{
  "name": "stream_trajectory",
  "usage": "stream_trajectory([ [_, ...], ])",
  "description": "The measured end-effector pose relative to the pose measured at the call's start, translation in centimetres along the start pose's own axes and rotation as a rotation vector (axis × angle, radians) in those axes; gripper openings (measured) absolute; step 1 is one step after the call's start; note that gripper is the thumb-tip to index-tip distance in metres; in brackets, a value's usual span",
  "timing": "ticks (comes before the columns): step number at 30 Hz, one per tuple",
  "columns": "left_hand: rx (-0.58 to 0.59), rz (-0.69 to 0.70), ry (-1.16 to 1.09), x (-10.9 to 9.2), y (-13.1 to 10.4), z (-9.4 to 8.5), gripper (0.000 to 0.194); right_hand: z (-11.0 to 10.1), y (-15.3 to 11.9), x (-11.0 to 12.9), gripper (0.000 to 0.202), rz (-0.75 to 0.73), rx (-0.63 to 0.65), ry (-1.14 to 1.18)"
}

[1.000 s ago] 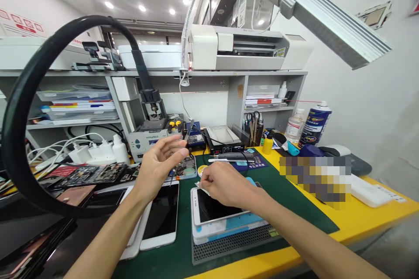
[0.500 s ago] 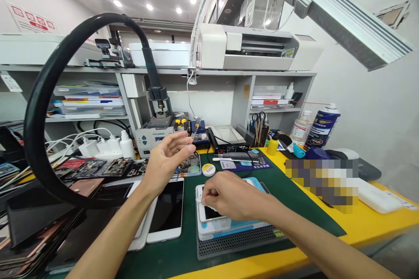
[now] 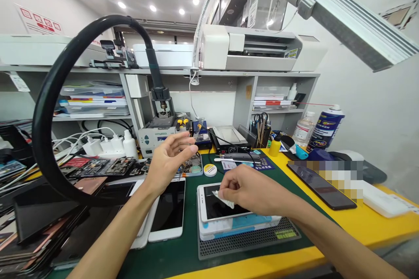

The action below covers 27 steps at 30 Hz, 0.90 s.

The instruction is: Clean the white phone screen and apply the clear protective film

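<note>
My left hand (image 3: 170, 159) is raised left of centre, thumb and fingers curved around the edges of what looks like a thin clear sheet (image 3: 197, 130), hard to see against the background. My right hand (image 3: 240, 189) pinches a crumpled white wipe (image 3: 225, 202) over the dark screen of a white phone (image 3: 209, 205). That phone lies face up on a white and blue box (image 3: 225, 232), which rests on a black perforated mat (image 3: 235, 248).
Another white phone (image 3: 168, 209) lies left on the green mat (image 3: 186, 253). A round tin (image 3: 210, 170) sits behind the box. Stacked phone parts (image 3: 29, 222) and a thick black hose (image 3: 41, 139) crowd the left. A dark phone (image 3: 322, 187) lies right, near a spray can (image 3: 324, 128).
My right hand has moved right with the wipe, from the phone's left end towards the middle of its screen, uncovering that end. The left hand has barely moved. The view has shifted slightly.
</note>
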<state>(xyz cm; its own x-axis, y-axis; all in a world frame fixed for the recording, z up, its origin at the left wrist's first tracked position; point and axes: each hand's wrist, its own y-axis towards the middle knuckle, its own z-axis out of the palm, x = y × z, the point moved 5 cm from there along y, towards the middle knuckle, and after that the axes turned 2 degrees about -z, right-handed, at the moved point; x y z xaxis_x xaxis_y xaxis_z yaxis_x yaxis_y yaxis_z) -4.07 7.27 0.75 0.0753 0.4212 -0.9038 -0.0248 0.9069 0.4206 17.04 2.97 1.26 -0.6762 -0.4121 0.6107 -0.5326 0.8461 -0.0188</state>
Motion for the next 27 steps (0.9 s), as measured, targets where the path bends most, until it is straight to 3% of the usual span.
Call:
stream_trajectory([
  [6, -0.001, -0.005, 0.019, 0.2, -0.1, -0.1, 0.067, 1.8, 2.3, 0.5, 0.021, -0.002, -0.087, -0.108],
  [12, -0.010, 0.000, 0.027, 0.2, 0.0, -0.1, 0.065, 2.8, 4.7, 0.8, 0.026, -0.132, -0.102, -0.202],
  [22, -0.003, 0.004, 0.019, 0.3, 0.1, -0.1, 0.065, 2.8, 3.0, 1.6, 0.032, -0.320, 0.082, -0.185],
  [27, -0.001, -0.003, 0.013, 0.3, 0.0, 0.1, 0.066, 2.6, 2.8, 1.9, 0.033, -0.306, 0.096, -0.228],
])
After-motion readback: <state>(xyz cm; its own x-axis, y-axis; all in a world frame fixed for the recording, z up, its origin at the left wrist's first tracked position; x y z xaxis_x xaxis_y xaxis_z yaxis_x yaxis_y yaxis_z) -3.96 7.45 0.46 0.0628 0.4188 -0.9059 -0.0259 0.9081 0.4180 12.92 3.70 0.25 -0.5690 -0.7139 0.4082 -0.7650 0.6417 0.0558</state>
